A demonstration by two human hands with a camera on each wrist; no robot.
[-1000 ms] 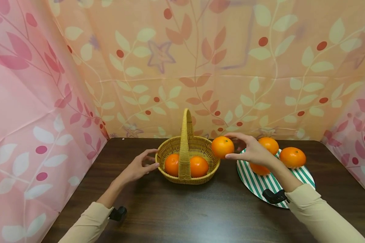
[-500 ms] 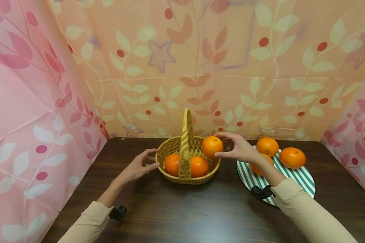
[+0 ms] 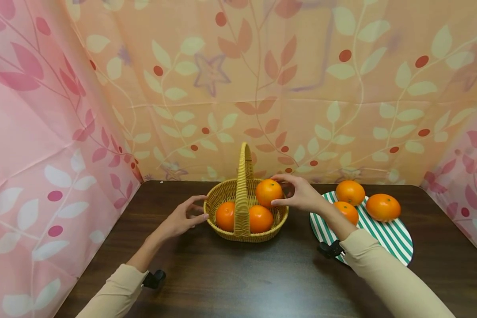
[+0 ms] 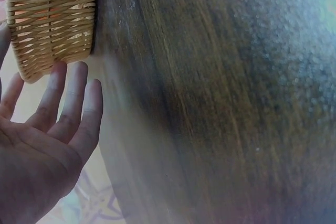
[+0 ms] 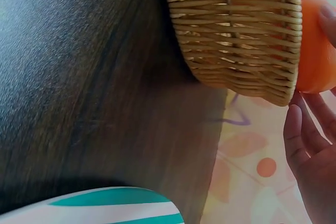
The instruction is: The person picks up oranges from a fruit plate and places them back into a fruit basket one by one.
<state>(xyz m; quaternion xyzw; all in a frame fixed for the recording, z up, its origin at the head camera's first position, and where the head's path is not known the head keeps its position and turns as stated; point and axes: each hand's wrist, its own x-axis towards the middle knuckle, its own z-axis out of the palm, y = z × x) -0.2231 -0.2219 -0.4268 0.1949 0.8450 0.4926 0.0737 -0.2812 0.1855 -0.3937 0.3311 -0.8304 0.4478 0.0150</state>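
My right hand (image 3: 300, 193) holds an orange (image 3: 268, 192) between thumb and fingers, over the right half of a yellow wicker basket (image 3: 222, 191). In the right wrist view this orange (image 5: 317, 48) shows just past the basket's rim, fingertips beside it. Two more oranges lie inside the basket, one (image 3: 225, 216) left of the tall handle (image 3: 242, 190) and one (image 3: 261, 219) to its right. My left hand (image 3: 182, 217) is at the basket's left rim. Seen from the left wrist, its fingers (image 4: 73, 98) are extended, tips right at the woven side.
A round plate with green and white stripes (image 3: 393, 243) stands to the right, bearing three oranges (image 3: 383, 207). My right forearm crosses above its left part. The dark wooden table (image 3: 238, 274) ends at a floral curtain (image 3: 302, 110) behind.
My right hand has carried the orange leftward from beside the basket's right rim to over its inside. The left hand and the basket have stayed where they were.
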